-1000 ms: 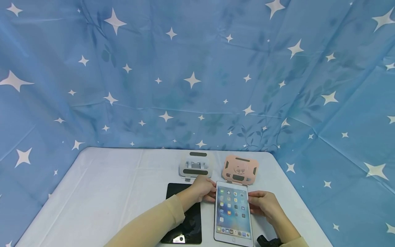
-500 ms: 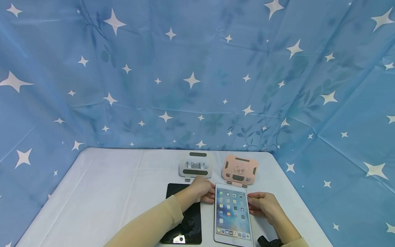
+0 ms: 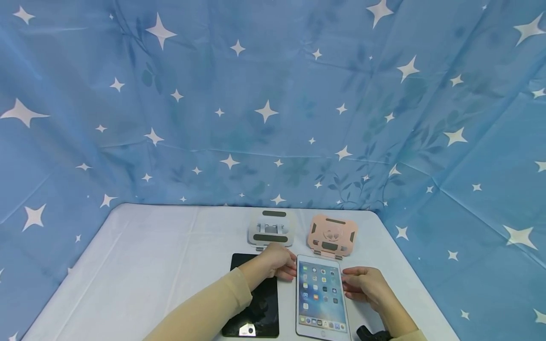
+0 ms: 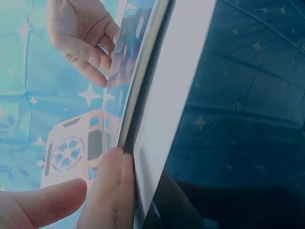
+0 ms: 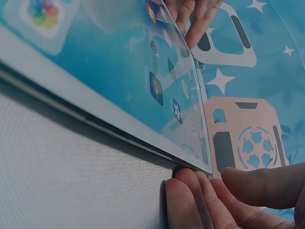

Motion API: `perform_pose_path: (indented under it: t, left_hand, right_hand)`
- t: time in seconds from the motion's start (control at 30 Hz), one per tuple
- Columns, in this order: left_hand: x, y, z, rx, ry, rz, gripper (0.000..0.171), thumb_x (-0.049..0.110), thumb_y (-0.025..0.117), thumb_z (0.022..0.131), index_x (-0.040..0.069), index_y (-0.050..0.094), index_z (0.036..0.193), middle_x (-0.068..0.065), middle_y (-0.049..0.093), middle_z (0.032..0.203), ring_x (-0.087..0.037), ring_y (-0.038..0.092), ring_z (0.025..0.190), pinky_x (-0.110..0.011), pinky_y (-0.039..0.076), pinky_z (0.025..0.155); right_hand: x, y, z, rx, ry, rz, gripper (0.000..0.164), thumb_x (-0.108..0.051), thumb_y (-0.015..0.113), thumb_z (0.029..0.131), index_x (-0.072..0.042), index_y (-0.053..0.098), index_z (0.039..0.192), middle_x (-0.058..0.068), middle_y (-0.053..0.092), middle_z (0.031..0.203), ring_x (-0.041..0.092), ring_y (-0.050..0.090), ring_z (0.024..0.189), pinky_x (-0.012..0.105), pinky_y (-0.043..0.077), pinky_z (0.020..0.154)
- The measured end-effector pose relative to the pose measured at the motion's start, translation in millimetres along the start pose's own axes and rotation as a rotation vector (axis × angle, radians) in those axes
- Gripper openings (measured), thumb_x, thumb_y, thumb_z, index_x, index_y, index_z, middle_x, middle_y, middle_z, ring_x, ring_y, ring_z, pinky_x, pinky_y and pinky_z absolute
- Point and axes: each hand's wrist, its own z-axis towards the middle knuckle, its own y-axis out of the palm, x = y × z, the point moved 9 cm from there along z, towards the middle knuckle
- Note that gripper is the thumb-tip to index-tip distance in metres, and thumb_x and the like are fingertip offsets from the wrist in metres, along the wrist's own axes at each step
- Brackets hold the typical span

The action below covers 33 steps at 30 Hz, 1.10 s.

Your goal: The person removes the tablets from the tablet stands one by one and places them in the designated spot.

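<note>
A white-framed tablet (image 3: 323, 296) with a lit screen of app icons lies on the white table between both hands. My left hand (image 3: 279, 261) has its fingertips at the tablet's left edge; in the left wrist view the left thumb (image 4: 62, 198) stands away from it. On the other side, my right hand (image 3: 368, 285) keeps its fingers right beside the right edge. Its thumb (image 5: 259, 186) is apart from the tablet in the right wrist view. Under my left forearm lies a black tablet (image 3: 265, 305), screen dark and partly covered.
Beyond the lit tablet stands a pink stand (image 3: 332, 235) with a ball-shaped cutout, folded flat. A pale grey stand (image 3: 271, 228) lies to its left. A black device (image 3: 372, 334) is at my right wrist. A blue starry curtain (image 3: 204, 123) hangs behind the table (image 3: 141, 265).
The lit tablet's far edge has shifted slightly down towards me, away from the pink stand. Both hands have moved slightly with it, and my right thumb now sits off its edge.
</note>
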Motion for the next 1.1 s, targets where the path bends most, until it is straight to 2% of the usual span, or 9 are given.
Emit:
perform_pose_path:
  t: [0.17, 0.33, 0.57, 0.73, 0.87, 1.0, 1.1]
  left_hand:
    - [0.5, -1.7, -1.6, -0.033, -0.02, 0.011, 0.026, -0.01, 0.066, 0.095, -0.005, 0.073, 0.12, -0.022, 0.08, 0.098, -0.021, 0.081, 0.074, -0.036, 0.069, 0.069]
    - [0.9, -2.2, 0.9, -0.067, -0.023, -0.002, 0.024, -0.007, 0.067, 0.097, -0.005, 0.073, 0.121, -0.022, 0.081, 0.1, -0.019, 0.08, 0.071, -0.034, 0.069, 0.067]
    - [0.3, -3.4, 3.6, -0.1, -0.026, -0.005, 0.027, -0.007, 0.065, 0.098, -0.007, 0.072, 0.124, -0.022, 0.081, 0.104, -0.017, 0.079, 0.07, -0.032, 0.068, 0.066]
    - [-1.7, -7.9, 1.1, -0.079, -0.017, 0.019, 0.028, -0.005, 0.066, 0.098, -0.003, 0.073, 0.126, -0.019, 0.081, 0.102, -0.017, 0.079, 0.072, -0.03, 0.068, 0.065]
    - [-1.7, -11.6, -0.4, -0.055, 0.016, 0.032, 0.029, -0.004, 0.067, 0.098, -0.002, 0.073, 0.126, -0.018, 0.08, 0.102, -0.019, 0.081, 0.075, -0.029, 0.067, 0.065]
    - [1.8, -15.5, -2.0, -0.05, 0.072, 0.01, 0.03, -0.002, 0.069, 0.099, -0.004, 0.071, 0.128, -0.02, 0.079, 0.105, -0.02, 0.081, 0.079, -0.03, 0.068, 0.069]
    - [5.9, -21.2, -6.2, -0.039, 0.115, 0.009, 0.031, 0.002, 0.07, 0.099, -0.004, 0.071, 0.129, -0.022, 0.079, 0.108, -0.021, 0.081, 0.084, -0.031, 0.069, 0.074]
  right_hand:
    - [0.1, -0.8, 1.2, -0.002, -0.002, -0.002, 0.035, 0.0, 0.073, 0.097, 0.011, 0.067, 0.13, 0.012, 0.082, 0.092, 0.02, 0.079, 0.074, 0.037, 0.069, 0.069]
    - [-0.6, -3.5, 2.0, 0.011, 0.004, 0.013, 0.04, 0.0, 0.075, 0.096, 0.011, 0.065, 0.133, 0.013, 0.082, 0.093, 0.021, 0.079, 0.074, 0.039, 0.069, 0.069]
    - [0.0, -5.0, 4.3, 0.002, 0.021, 0.048, 0.042, 0.0, 0.071, 0.098, 0.013, 0.061, 0.137, 0.015, 0.083, 0.099, 0.024, 0.08, 0.076, 0.041, 0.07, 0.07]
    - [1.1, -5.5, 5.4, 0.001, 0.03, 0.064, 0.045, 0.001, 0.071, 0.098, 0.012, 0.059, 0.14, 0.014, 0.083, 0.099, 0.024, 0.081, 0.078, 0.042, 0.07, 0.072]
    - [-0.2, -6.7, 5.2, 0.012, 0.019, 0.061, 0.048, 0.001, 0.069, 0.098, 0.011, 0.056, 0.143, 0.014, 0.083, 0.1, 0.025, 0.081, 0.077, 0.043, 0.07, 0.073]
    - [-9.2, -5.9, 3.0, 0.045, -0.041, -0.018, 0.049, -0.004, 0.072, 0.098, 0.01, 0.058, 0.143, 0.018, 0.082, 0.105, 0.024, 0.08, 0.079, 0.042, 0.07, 0.072]
    - [-23.5, -0.9, 0.0, 0.085, -0.149, -0.146, 0.049, -0.01, 0.072, 0.099, 0.008, 0.06, 0.143, 0.022, 0.079, 0.114, 0.027, 0.079, 0.089, 0.041, 0.07, 0.074]
